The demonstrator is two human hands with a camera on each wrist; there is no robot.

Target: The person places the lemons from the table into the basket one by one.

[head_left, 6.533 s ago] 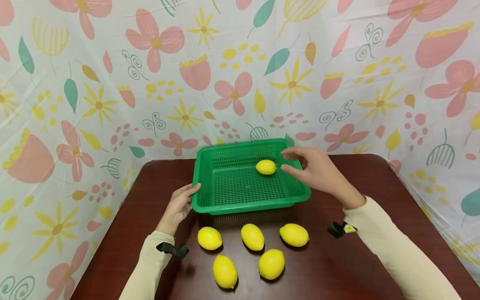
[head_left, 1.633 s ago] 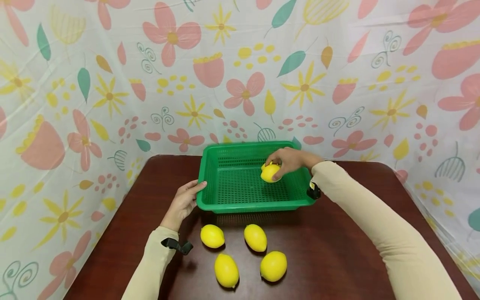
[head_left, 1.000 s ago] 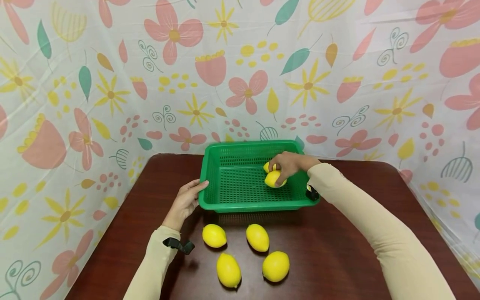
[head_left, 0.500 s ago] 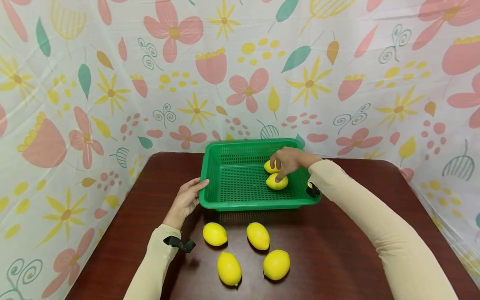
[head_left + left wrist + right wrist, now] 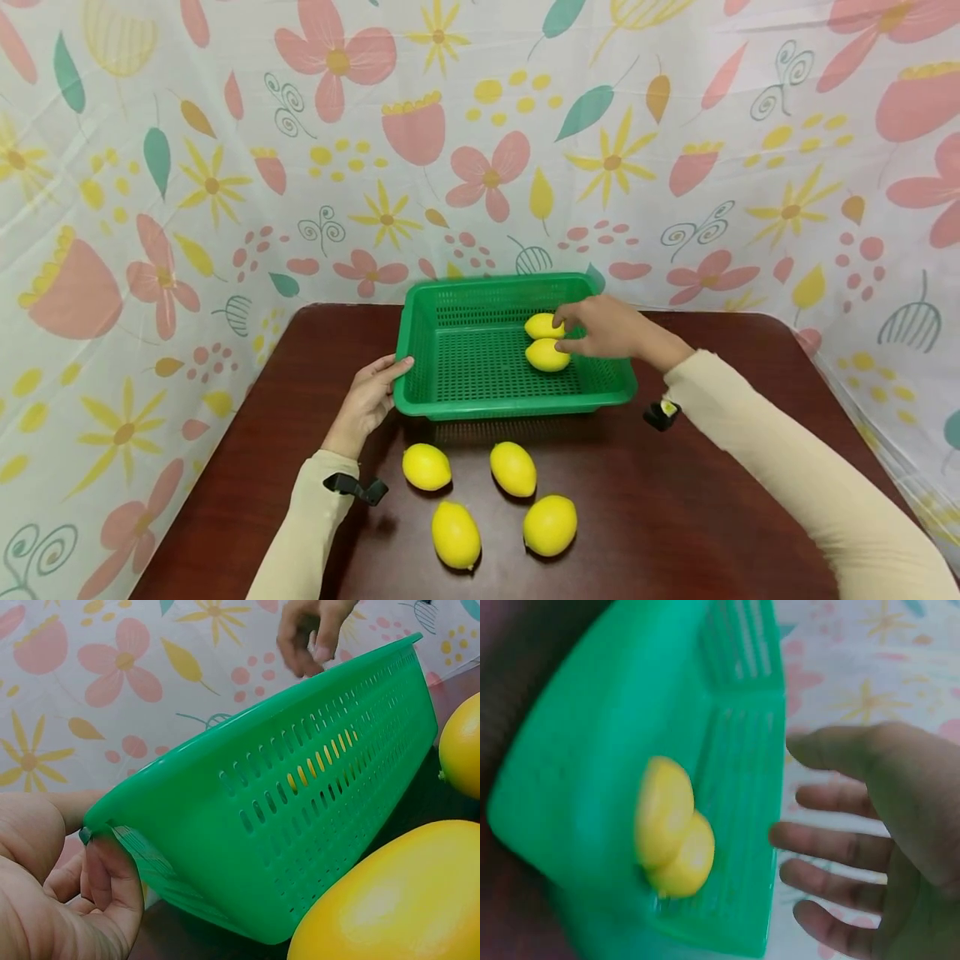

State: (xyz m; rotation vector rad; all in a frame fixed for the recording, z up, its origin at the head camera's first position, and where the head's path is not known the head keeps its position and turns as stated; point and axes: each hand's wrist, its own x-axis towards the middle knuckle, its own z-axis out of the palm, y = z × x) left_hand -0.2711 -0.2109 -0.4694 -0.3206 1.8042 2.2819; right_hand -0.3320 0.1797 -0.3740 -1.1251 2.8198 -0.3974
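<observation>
A green plastic basket (image 5: 495, 408) with slotted sides stands toward the back of the table. My left hand (image 5: 367, 404) grips its left rim, thumb over the edge and fingers curled beneath, as the left wrist view shows. Two yellow lemons lie side by side in the basket's right part: a rear lemon (image 5: 543, 326) and a front lemon (image 5: 546, 356). Over the basket's right side hovers my right hand (image 5: 611, 327), fingers spread and holding nothing. In the right wrist view, blurred, the right hand (image 5: 855, 847) appears apart from both lemons.
On the dark wooden table (image 5: 675, 500), several lemons lie in front of the basket, among them a left one (image 5: 426, 467) and a front right one (image 5: 551, 525). A flower-printed curtain (image 5: 480, 167) hangs right behind the table and along its sides.
Since the oldest frame, a second lemon has gone from the table into the basket with my right hand. That hand has let it go and drawn back rightward. My left hand stays on the rim.
</observation>
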